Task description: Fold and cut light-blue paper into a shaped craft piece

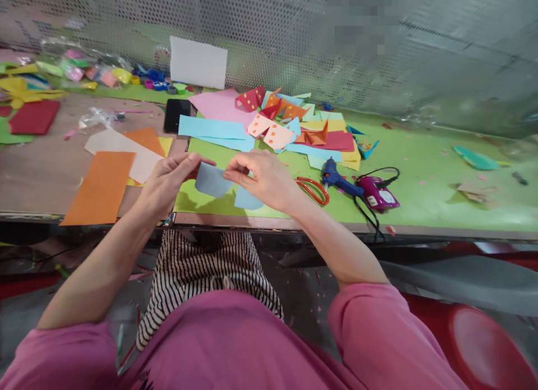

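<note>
My left hand [179, 171] pinches the upper left corner of a piece of light blue paper [212, 181]. At the opposite side of the paper, the thumb and fingers of my right hand [256, 171] are closed on its right edge. A second light blue part [247, 199] shows under my right hand; I cannot tell whether it joins the first. The paper is held just above the green table covering. Right of my right hand lie orange-handled scissors [313, 190], their blades hidden. Beyond my hands lie light blue paper strips [212, 128].
A blue glue gun [338, 177] and a purple corded device [377, 193] lie to the right. Behind are folded, dotted paper pieces [273, 133]. A phone [176, 115], orange paper [101, 187] and a white card [198, 62] are on the left. The table edge runs before me.
</note>
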Demonstrator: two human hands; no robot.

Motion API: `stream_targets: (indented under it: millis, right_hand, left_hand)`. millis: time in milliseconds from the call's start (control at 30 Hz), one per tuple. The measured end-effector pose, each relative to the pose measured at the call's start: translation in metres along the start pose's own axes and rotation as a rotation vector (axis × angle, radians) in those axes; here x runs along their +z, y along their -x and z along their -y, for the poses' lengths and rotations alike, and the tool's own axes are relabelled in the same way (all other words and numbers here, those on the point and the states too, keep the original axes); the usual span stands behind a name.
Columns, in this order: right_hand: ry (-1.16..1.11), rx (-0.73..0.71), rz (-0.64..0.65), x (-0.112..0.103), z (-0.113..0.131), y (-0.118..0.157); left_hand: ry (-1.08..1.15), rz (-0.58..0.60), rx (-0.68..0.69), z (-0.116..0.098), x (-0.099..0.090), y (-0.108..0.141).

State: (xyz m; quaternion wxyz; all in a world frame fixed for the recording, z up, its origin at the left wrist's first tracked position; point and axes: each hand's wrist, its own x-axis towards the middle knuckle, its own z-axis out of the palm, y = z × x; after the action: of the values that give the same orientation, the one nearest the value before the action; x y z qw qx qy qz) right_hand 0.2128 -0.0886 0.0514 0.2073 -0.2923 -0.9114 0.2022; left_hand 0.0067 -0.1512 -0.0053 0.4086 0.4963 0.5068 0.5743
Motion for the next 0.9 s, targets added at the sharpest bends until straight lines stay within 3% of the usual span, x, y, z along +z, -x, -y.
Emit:
stream_targets:
  millis: [200,533,700,900]
  right_hand:
    - [-0.104,0.092,0.052,-0.002,-0.013,-0.005]
    - [-0.185,0.179,0.041,-0.018,-0.032,-0.008]
    - [-0.205,0.201,0.066,-0.022,-0.042,-0.01]
    - [-0.261,0.19,0.183,-0.023,-0.047,-0.018]
  left_hand:
    - [-0.219,0.102,-0.029,-0.009,-0.003,-0.009]
    - [-0.234,0.186,-0.084,0.006,0.003,-0.022]
    - [-0.141,0.251,-0.133,0.009,0.003,-0.023]
    - [-0.14,0.16,-0.054,0.004,0.013,-0.034]
